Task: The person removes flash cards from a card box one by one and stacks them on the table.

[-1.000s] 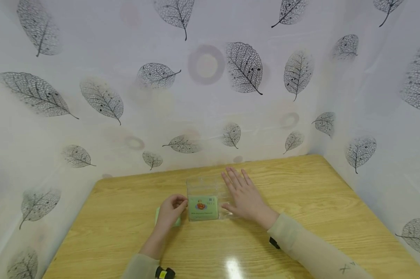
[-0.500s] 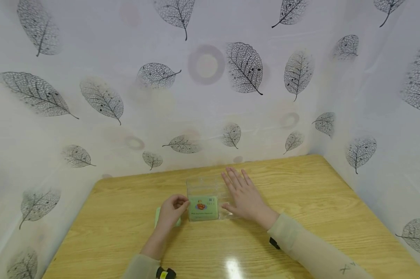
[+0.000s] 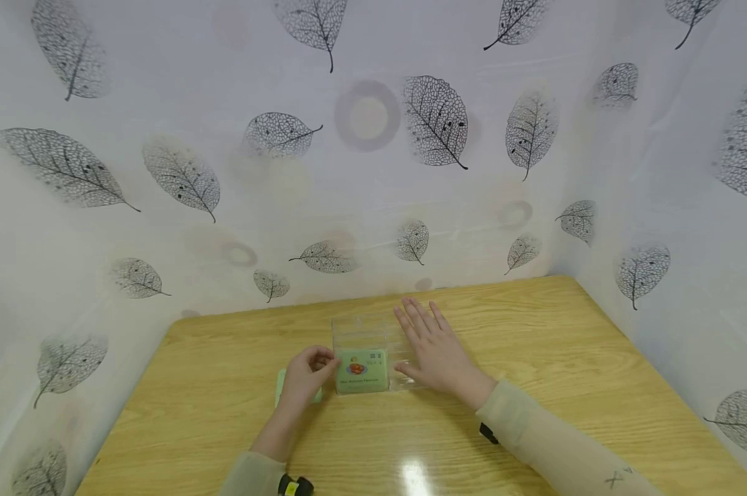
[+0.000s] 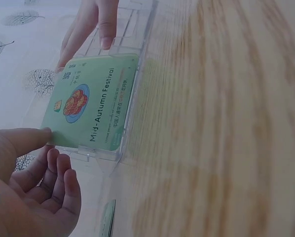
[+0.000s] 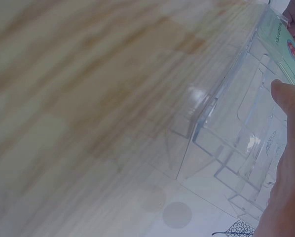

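Note:
A green card [image 3: 362, 380] printed "Mid-Autumn Festival" lies in the lower-left compartment of a clear plastic case [image 3: 356, 332]. At the card's left edge, my left hand [image 3: 305, 377] pinches a corner; in the left wrist view the thumb lies on top of the card [image 4: 88, 106] and the index finger is partly hidden below. My right hand [image 3: 438, 351] rests with spread, straight fingers over the right part of the case. The right wrist view has the thumb on the clear case [image 5: 241, 106], beside the card. Whether more cards lie underneath I cannot tell.
Another green piece [image 3: 280, 386] lies on the wooden table [image 3: 534, 344], mostly hidden under my left hand. Behind the table hangs a pale sheet [image 3: 373, 186] with a leaf print.
My left hand has shifted slightly to the right, its fingertips now over the card's left edge. The card's print has shifted a little. My right hand has not moved.

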`<state>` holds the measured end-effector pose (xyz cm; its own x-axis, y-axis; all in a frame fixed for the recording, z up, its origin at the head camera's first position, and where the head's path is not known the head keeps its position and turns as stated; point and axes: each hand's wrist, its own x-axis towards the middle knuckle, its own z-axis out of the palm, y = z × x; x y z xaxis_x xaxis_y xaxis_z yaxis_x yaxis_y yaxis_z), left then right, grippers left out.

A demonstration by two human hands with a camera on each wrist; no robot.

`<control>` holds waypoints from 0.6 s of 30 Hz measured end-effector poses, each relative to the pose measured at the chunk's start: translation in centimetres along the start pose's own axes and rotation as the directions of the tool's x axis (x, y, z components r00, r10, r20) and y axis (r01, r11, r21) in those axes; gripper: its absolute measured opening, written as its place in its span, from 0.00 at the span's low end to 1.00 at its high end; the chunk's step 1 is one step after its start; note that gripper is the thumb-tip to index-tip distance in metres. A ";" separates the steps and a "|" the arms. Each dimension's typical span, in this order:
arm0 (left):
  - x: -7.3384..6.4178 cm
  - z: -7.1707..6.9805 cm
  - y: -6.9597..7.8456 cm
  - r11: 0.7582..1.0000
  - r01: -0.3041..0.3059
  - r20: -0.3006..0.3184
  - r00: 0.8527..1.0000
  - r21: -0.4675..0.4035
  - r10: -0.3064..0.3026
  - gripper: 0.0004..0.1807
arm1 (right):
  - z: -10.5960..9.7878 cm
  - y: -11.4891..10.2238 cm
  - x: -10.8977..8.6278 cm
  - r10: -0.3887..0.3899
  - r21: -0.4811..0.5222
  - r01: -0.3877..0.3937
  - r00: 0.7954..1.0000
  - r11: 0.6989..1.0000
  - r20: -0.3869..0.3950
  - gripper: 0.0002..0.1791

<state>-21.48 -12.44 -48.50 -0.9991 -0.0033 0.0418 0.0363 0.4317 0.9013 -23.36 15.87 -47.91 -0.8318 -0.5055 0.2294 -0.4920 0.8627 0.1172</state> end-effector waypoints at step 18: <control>0.1 0.1 -0.1 1.000 0.002 0.001 1.000 -0.016 -0.002 0.07 | -0.1 0.0 0.0 -0.009 -0.015 0.009 1.000 1.000 -0.021 0.59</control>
<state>-21.58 -12.41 -48.64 -0.9992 -0.0029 0.0395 0.0347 0.4171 0.9082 -23.30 15.88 -47.78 -0.8218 -0.5127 0.2484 -0.4953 0.8585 0.1332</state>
